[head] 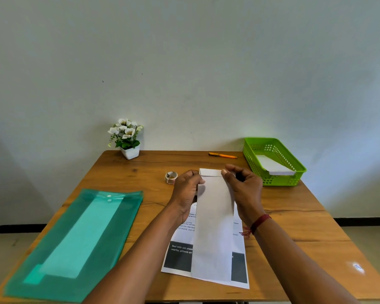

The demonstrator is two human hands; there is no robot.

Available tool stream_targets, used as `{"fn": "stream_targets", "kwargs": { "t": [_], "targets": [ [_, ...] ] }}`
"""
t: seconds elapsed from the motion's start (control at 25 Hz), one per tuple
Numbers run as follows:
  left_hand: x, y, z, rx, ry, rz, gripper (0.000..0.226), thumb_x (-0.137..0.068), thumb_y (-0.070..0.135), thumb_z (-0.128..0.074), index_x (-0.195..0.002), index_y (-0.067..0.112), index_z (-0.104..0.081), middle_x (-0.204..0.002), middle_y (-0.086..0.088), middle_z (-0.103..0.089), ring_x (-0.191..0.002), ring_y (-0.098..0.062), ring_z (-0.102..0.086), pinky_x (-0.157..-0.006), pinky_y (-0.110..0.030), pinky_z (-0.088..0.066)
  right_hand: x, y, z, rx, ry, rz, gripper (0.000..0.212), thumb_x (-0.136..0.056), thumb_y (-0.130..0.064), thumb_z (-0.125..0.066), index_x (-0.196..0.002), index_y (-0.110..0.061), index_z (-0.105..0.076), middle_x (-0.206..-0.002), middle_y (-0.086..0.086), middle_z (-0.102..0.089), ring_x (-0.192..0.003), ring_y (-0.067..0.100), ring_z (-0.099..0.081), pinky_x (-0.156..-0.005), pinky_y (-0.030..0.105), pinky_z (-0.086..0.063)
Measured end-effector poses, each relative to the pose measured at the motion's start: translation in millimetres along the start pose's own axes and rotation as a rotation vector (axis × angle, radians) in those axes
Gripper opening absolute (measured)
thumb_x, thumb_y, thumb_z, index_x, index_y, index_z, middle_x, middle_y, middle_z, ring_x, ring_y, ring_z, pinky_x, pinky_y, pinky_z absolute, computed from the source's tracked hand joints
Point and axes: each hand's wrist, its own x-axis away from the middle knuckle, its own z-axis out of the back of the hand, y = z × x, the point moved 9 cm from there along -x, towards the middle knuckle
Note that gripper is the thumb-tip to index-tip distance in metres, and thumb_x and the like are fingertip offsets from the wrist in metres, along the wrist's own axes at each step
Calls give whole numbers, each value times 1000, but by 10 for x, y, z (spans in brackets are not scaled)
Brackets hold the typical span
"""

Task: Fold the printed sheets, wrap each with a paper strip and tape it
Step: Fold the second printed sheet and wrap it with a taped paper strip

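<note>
A printed sheet with text and dark blocks lies near the front middle of the table. On top of it lies a long folded white paper running away from me. A narrow paper strip crosses its far end. My left hand pinches the folded paper's left edge near the far end. My right hand pinches the strip's right end between thumb and forefinger. A small roll of tape rests on the table just left of my left hand.
A green translucent folder with papers inside covers the table's left side. A green plastic basket at the back right holds white folded paper. An orange pen and a potted white flower stand along the back edge.
</note>
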Motion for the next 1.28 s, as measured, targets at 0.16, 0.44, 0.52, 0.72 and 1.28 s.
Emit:
{"fn": "stream_targets", "kwargs": {
  "t": [0.16, 0.44, 0.52, 0.72, 1.28],
  "targets": [
    [3, 94, 9, 14, 48, -86, 25, -83, 24, -79, -89, 1, -71, -85, -11, -75, -74, -23, -68, -66, -36, -55, 58, -121, -137, 27, -54, 39, 20, -75, -7, -84, -89, -18, -75, -87, 5, -74, -73, 12, -66, -63, 25, -56],
    [-4, 173, 169, 6, 160, -132, 54, -78, 26, -84, -86, -19, -55, -77, -24, -63, -70, -24, -57, -66, -40, -48, 66, -197, -227, -32, -68, 42, 18, -84, -4, -76, -96, -17, -72, -70, -2, -65, -64, 8, -58, -61, 23, -51],
    [20, 169, 169, 22, 158, -114, 54, -79, 27, -82, -85, -18, -55, -78, -17, -59, -71, -23, -53, -65, -38, -45, 75, -148, -217, -71, -58, 5, 15, -90, -5, -69, -101, -16, -69, -63, -3, -62, -60, 9, -54, -59, 26, -48],
    [25, 154, 210, 246, 191, -17, 18, -85, 18, -78, -83, 2, -71, -94, -20, -74, -82, -34, -69, -79, -51, -58, 256, 45, -222, 9, -187, -92, 25, -93, -21, -68, -118, -15, -63, -78, 17, -68, -72, 21, -66, -68, 38, -56],
    [-38, -244, 937, 89, 107, 71, 6, -88, 10, -71, -92, 14, -69, -96, -5, -71, -97, -22, -63, -72, -34, -55, 318, 67, 113, 869, -434, 250, 15, -83, -17, -76, -92, -30, -76, -77, -17, -72, -73, -1, -64, -57, 11, -43]
  ]
}}
